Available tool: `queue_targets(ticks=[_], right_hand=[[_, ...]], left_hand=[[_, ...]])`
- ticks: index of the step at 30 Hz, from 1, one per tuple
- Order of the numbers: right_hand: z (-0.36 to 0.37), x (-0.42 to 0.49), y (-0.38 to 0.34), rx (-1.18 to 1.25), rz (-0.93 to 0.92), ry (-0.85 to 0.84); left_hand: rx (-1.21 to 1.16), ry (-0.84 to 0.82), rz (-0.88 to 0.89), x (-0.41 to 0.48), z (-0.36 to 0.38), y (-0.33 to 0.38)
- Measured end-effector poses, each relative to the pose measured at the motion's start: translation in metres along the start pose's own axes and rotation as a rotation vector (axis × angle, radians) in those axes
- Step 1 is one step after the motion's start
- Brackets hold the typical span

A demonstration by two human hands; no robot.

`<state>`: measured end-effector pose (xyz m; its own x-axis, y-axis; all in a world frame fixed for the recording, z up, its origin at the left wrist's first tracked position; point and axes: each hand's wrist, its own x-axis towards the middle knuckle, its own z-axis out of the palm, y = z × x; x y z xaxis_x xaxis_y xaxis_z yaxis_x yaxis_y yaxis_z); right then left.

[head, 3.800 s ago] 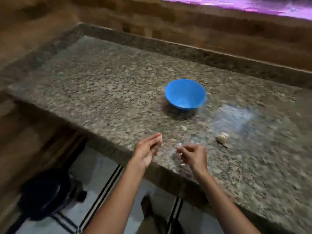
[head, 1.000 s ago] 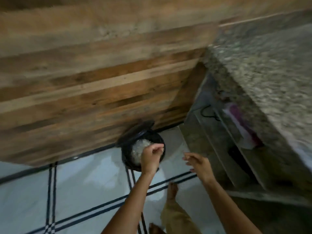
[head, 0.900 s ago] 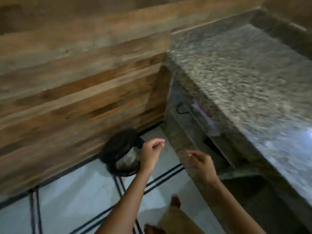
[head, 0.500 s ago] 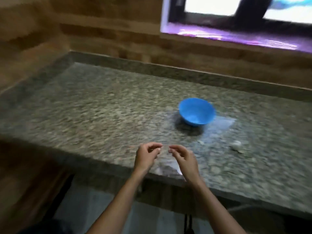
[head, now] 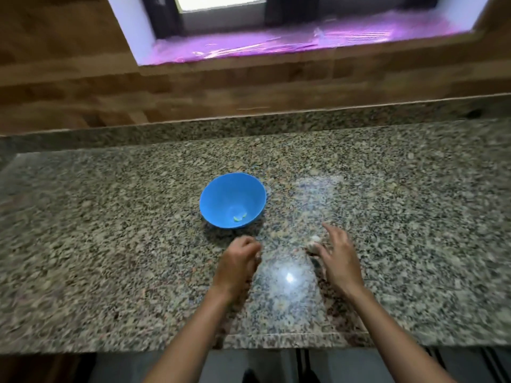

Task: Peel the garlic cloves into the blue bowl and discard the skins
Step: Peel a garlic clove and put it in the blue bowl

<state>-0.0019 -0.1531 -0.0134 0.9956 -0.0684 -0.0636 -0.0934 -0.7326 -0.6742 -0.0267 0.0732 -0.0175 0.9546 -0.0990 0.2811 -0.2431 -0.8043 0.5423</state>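
The blue bowl [head: 218, 194] stands on the granite counter [head: 110, 244] just left of centre, with a couple of pale peeled cloves [head: 239, 217] at its bottom. A whitish garlic piece [head: 314, 240] lies on the counter to the bowl's right. My right hand [head: 337, 258] reaches over it with fingers spread, thumb and fingertips touching the garlic. My left hand [head: 237, 261] hovers in front of the bowl with its fingers curled in; nothing shows in it. The frame is blurred.
A raised granite ledge and wooden wall run behind the counter, under a window sill [head: 276, 45] with purple covering. A bright light glare [head: 289, 277] sits on the counter between my hands. The counter's front edge [head: 276, 344] is near my forearms.
My view swung from the black bin on the floor, where my left hand held skins over it, back up to the counter. Both hands moved forward; the right one now touches the garlic.
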Motion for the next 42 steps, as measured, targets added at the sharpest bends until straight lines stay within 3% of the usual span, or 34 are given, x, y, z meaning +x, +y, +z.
queue_targets(ticks=[3, 4, 7, 8, 10, 12, 15, 18, 22, 25, 28, 32, 38, 42], right_hand=[[0.002, 0.009, 0.0, -0.027, -0.007, -0.107], [0.002, 0.009, 0.0, -0.007, 0.002, -0.127], [0.003, 0.008, -0.002, 0.061, 0.043, -0.127], [0.004, 0.008, -0.003, 0.085, 0.06, -0.12], [0.008, 0.007, -0.001, 0.188, 0.115, -0.088], [0.011, 0.004, -0.003, 0.434, 0.236, -0.049], [0.01, -0.006, -0.017, 0.927, 0.456, -0.058], [0.013, -0.014, -0.027, 1.08, 0.491, -0.088], [0.014, -0.016, -0.029, 1.086, 0.461, -0.186], [0.017, -0.015, -0.028, 1.111, 0.482, -0.273], [0.018, -0.016, -0.031, 1.274, 0.508, -0.295], [0.019, -0.017, -0.032, 1.504, 0.54, -0.255], [0.021, -0.022, -0.031, 1.469, 0.505, -0.207], [0.022, -0.026, -0.035, 1.403, 0.458, -0.227]], left_hand=[[-0.082, 0.214, -0.12, 0.054, -0.023, 0.008], [-0.053, 0.189, -0.206, 0.074, -0.026, -0.001], [0.023, -0.089, -0.444, 0.108, -0.027, -0.027], [0.024, -0.112, -0.443, 0.111, -0.027, -0.026], [-0.045, 0.01, -0.313, 0.109, -0.028, -0.007], [-0.231, 0.087, -0.179, 0.093, -0.024, 0.024], [-0.494, -0.226, -0.214, 0.056, 0.005, 0.049], [-0.729, -0.443, -0.312, 0.032, 0.03, 0.052], [-0.698, -0.232, -0.321, 0.03, 0.034, 0.052], [-0.598, -0.18, -0.286, 0.032, 0.029, 0.053], [-0.711, -0.179, -0.305, 0.034, 0.025, 0.058], [-0.799, -0.052, -0.415, 0.033, 0.025, 0.054], [-0.869, -0.157, -0.413, 0.028, 0.02, 0.052], [-0.762, -0.181, -0.378, 0.028, 0.018, 0.047]])
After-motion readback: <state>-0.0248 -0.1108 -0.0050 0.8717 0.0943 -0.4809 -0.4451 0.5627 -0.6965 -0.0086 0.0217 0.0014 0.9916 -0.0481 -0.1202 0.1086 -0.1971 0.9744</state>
